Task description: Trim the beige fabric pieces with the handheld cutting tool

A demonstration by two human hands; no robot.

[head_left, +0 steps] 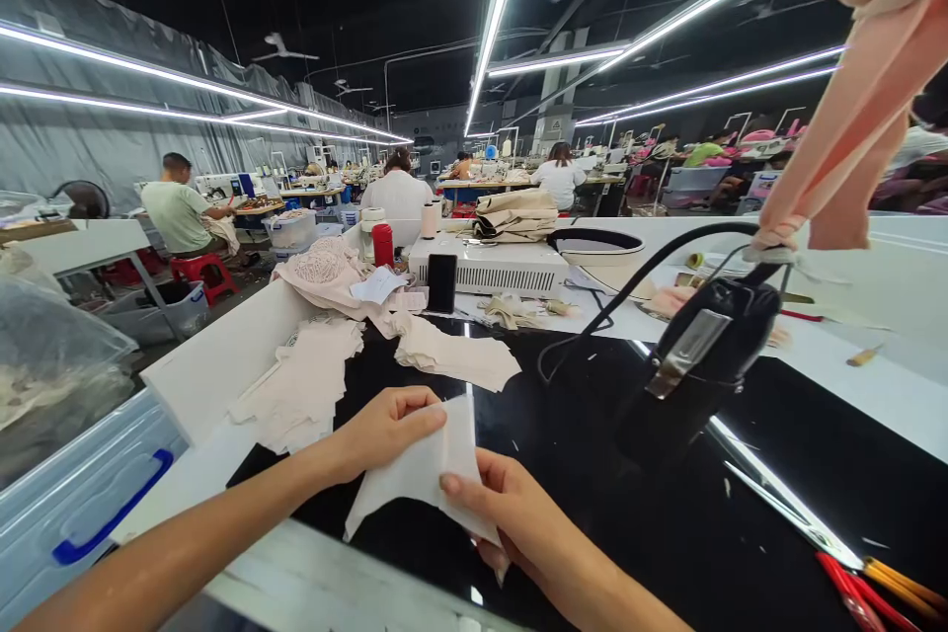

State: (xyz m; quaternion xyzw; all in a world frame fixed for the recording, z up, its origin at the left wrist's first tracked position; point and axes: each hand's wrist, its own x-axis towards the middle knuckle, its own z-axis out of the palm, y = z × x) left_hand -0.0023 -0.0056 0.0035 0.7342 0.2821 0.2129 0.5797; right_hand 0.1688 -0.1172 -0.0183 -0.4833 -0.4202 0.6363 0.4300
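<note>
A white fabric piece point(415, 474) with a curved lower edge is held up over the glossy black work surface point(578, 513). My left hand point(392, 427) pinches its upper left part, thumb on top. At its lower right, my right hand point(511, 504) grips the edge between thumb and fingers. Just beyond my hands lies a stack of pale pink cut pieces point(459, 355). Another pile of pale pieces point(303, 385) rests to the left, near the white side panel.
A black device point(718, 336) with a cable and pink cloth tied above it stands at right. Scissors point(844, 553) lie at lower right. Behind are a phone point(442, 283), red thread spool point(383, 245), white box point(489, 262) and folded fabric point(514, 215). People sit farther off.
</note>
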